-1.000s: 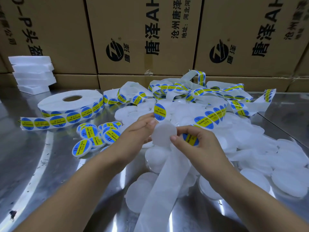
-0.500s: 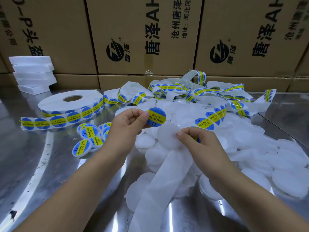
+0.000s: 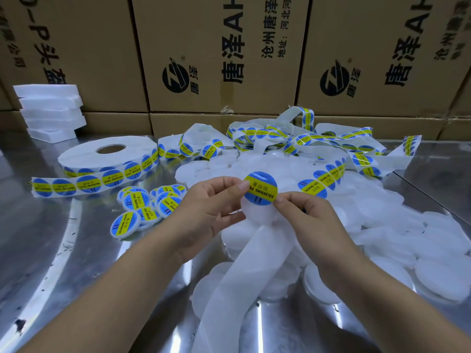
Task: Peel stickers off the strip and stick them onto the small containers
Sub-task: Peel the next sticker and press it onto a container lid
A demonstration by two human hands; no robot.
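Observation:
My left hand [image 3: 211, 207] pinches a round blue and yellow sticker [image 3: 261, 188] by its left edge. The sticker lies over the upper part of a small white round container [image 3: 258, 216]. My right hand [image 3: 308, 220] grips that container from the right, its fingertip touching the sticker's lower right edge. The sticker strip [image 3: 323, 179] runs from behind my right hand up to the right. Its empty white backing [image 3: 244, 276] hangs down from under the container towards me.
On the metal table [image 3: 51, 250], a sticker roll [image 3: 107, 159] lies at the left with labelled containers [image 3: 142, 205] beside it. Several unlabelled white containers [image 3: 382, 225] are heaped at the right. Loose strip loops [image 3: 280, 138], a foam stack [image 3: 51, 110] and cardboard boxes [image 3: 216, 59] stand behind.
My left hand peeled a sticker off the strip, lifted it clear, then brought it onto the white container that my right hand holds.

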